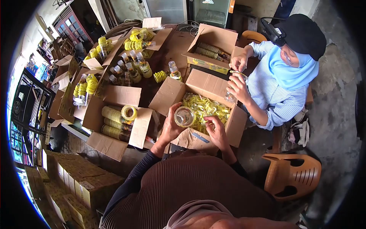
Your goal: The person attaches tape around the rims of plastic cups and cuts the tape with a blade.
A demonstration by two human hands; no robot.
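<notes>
My left hand [170, 124] clasps the clear plastic cup [184, 116], round end toward me, seemingly for easy viewing, by the cardboard carton [167, 94] of yellow strips [202, 108], while whether my right hand [218, 132] pinches anything I cannot tell.

The floor [337, 82] here is bare grey concrete, blotchy and worn, and a brown plastic chair [286, 175] with slots in its back stands on it. Beyond the dark wooden table [171, 45], a glass-fronted cooler [211, 16] stands by a stained pale wall [129, 9]. Daylight glares in from the left, where a reddish frame [71, 23] holds panes.
</notes>
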